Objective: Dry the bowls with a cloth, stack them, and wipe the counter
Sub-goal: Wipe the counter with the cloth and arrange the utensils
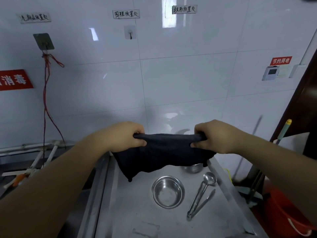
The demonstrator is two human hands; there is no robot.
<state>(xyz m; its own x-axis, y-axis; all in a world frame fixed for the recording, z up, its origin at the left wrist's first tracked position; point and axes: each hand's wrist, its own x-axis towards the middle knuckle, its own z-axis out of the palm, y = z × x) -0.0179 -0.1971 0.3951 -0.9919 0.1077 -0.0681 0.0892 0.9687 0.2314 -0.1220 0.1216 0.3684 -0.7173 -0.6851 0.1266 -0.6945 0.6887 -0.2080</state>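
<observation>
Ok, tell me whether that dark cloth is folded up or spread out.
Spread out. The left hand and right hand each grip a top corner of the cloth, stretching it; the rest hangs loosely.

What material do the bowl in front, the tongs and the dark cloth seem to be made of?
Bowl in front: probably stainless steel, with a brushed silver shine and soft reflections inside. Tongs: the same kind of polished metal, thin and bright. Dark cloth: a soft woven or terry-like fabric, matte, nearly black; it sags and folds between the left hand and right hand. The exact fibre cannot be told.
</observation>
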